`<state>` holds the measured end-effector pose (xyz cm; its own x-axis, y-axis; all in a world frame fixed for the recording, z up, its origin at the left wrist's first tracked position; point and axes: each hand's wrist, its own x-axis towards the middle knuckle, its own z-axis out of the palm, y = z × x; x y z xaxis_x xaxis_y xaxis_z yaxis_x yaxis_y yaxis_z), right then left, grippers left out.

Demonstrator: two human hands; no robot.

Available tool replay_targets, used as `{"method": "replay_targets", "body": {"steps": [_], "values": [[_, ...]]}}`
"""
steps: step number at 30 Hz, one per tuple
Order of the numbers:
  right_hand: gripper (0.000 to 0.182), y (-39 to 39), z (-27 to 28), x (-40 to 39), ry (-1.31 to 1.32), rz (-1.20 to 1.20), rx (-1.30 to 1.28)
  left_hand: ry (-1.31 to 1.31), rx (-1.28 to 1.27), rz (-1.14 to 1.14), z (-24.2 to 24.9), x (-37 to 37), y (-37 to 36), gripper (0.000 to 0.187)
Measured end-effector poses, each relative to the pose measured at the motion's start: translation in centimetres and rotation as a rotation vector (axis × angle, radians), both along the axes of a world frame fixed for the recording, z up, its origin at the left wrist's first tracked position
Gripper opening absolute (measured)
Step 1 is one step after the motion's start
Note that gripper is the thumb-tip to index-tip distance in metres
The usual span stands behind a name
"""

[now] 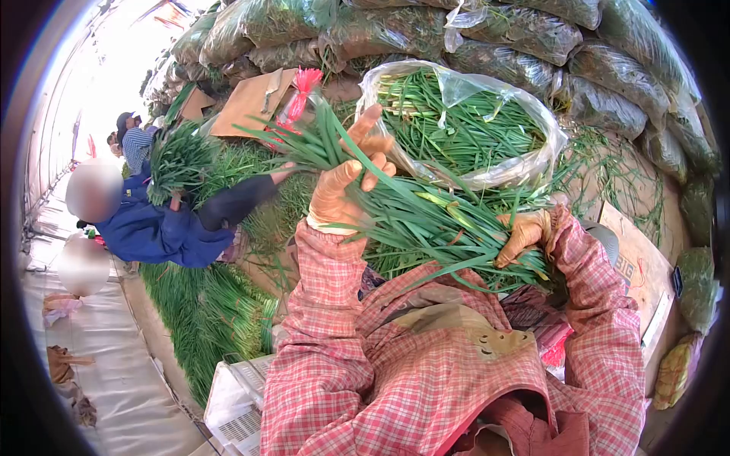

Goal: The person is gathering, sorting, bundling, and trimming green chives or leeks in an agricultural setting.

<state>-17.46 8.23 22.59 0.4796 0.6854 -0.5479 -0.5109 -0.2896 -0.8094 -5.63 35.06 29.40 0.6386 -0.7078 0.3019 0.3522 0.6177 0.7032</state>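
A long bunch of green leafy stalks (426, 220) stretches between my two gloved hands. My left hand (350, 175) is at its left end, its thumb and some fingers raised around the leaves, with leaf tips sticking out to the left. At the right end, my right hand (526, 235) wraps round the bunch from above, thumb pointing down and left. Just beyond the bunch lies an open clear plastic bag (559, 144) filled with similar green stalks (464, 121).
Filled plastic sacks (525, 34) are stacked at the back. A person in blue (163, 232) holds greens at the left. Stalks lie in a heap (205, 311) below. A white crate (236, 403), cardboard (251, 102) and pink netting (304, 87) are around me.
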Motion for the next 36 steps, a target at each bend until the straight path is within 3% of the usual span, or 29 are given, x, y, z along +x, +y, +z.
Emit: {"method": "replay_targets", "body": {"steps": [1,2,4,7,9,10,11,13,15,17,18,19,20,21,24,25,26,27,28,29,31,33,36], "values": [[0.040,0.0,-0.4,0.0,0.010,-0.004,0.031,-0.034,-0.035,-0.057,0.0,0.0,0.1,0.068],[0.040,0.1,-0.9,0.1,0.022,-0.011,0.065,-0.056,-0.056,-0.047,-0.1,-0.1,0.2,0.043],[0.039,0.1,-0.9,0.5,-0.006,0.008,0.079,-0.071,-0.033,0.156,1.0,-1.5,-0.2,0.029],[0.054,0.4,-2.3,1.3,-0.020,-0.003,0.210,-0.181,0.065,0.237,2.7,-2.1,-0.5,0.036],[0.067,1.2,-2.9,1.5,-0.185,-0.065,0.395,-0.433,0.205,0.202,3.7,-1.0,0.2,0.041],[0.074,1.2,-2.3,1.4,-0.265,-0.099,0.347,-0.459,0.208,0.201,4.6,-2.1,-0.7,0.041],[0.074,1.1,-3.5,1.3,-0.169,-0.163,0.402,-0.487,0.211,0.205,5.7,-3.4,-1.6,0.042],[0.070,-0.9,-5.6,1.4,-0.473,-0.270,0.163,-0.508,0.285,0.178,5.8,-3.7,-2.8,0.038],[0.064,-3.7,-8.3,1.2,-0.741,-0.451,-0.114,-0.578,0.584,0.219,4.5,-3.5,-3.8,0.035],[0.058,-6.1,-9.9,1.2,-0.593,-0.299,-1.064,-0.677,1.110,0.320,-0.5,-2.2,-4.2,0.035],[0.056,-6.4,-10.0,0.6,-0.753,-0.516,-1.040,-0.785,1.096,0.302,-2.7,-1.9,-3.1,0.029],[0.054,-5.8,-8.5,-0.1,-0.908,-0.748,-1.005,-0.828,0.912,0.318,-0.1,-2.9,-3.8,0.025],[0.051,-4.9,-7.1,-0.2,-0.971,-0.968,-0.716,-0.701,0.893,0.422,1.2,-2.8,-4.2,0.022],[0.049,-3.0,-3.6,0.0,-0.921,-1.034,-0.481,-0.648,0.895,0.493,1.0,-2.7,-4.4,0.023],[0.058,5.8,4.7,1.4,-1.130,-1.121,0.025,-0.397,0.860,0.780,1.0,-4.6,-6.9,0.023],[0.061,8.2,5.8,2.1,-1.188,-1.136,0.124,-0.567,0.831,0.735,0.9,-4.1,-6.0,0.025],[0.065,10.6,5.3,3.6,-1.218,-1.132,0.139,-0.731,0.785,0.692,0.7,-3.7,-5.0,0.028],[0.068,12.6,3.5,4.6,-1.241,-1.127,0.152,-0.611,0.775,0.769,1.6,-4.3,-4.7,0.025],[0.070,13.4,1.8,5.0,-1.293,-1.091,-0.092,-0.385,0.810,0.801,1.2,-3.4,-2.7,0.023],[0.071,14.1,0.0,5.3,-1.335,-1.036,-0.335,-0.463,0.768,0.889,2.3,-4.2,-1.2,0.024],[0.073,13.6,-5.7,6.0,-0.892,-0.866,-0.577,-0.598,0.738,0.943,5.1,-6.0,0.0,0.034],[0.069,13.5,-9.3,5.5,-0.911,-0.815,-0.767,-0.675,0.712,0.901,6.7,-6.8,-0.2,0.037],[0.066,14.1,-11.6,5.4,-0.696,-0.746,-0.768,-0.685,0.479,0.916,6.1,-7.3,-0.8,0.039]]}}
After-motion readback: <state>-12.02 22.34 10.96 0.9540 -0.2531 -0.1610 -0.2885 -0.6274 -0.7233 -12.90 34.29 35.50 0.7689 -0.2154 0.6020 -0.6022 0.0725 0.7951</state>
